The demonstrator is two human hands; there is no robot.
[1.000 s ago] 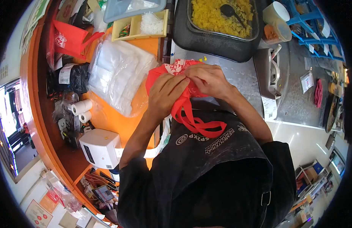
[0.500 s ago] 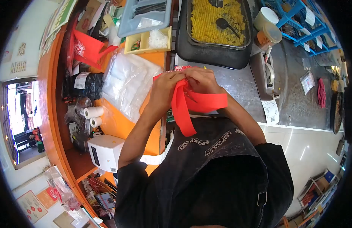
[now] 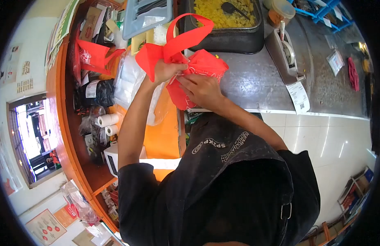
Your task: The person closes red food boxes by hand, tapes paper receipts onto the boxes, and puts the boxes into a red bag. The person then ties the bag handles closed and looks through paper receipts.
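A red cloth bag with white print is bunched between my two hands, raised over the counter edge. My left hand is closed round its gathered part, with the loop handle standing up above the fingers. Just right of it, my right hand has its fingers bent against the bag's gathered middle. What lies under the right fingertips is hidden. Behind the bag is a black tray of yellow food with a black spoon in it.
A tape dispenser stands on the metal counter, a receipt beside it. Plastic bags lie on the orange counter at left. Another red bag, paper rolls, a blue-grey tray and a lidded tub are around.
The bag has turned and risen in my hands; its handle, hanging toward the apron before, now stands up away from me. My left hand has shifted left, and the camera view has shifted.
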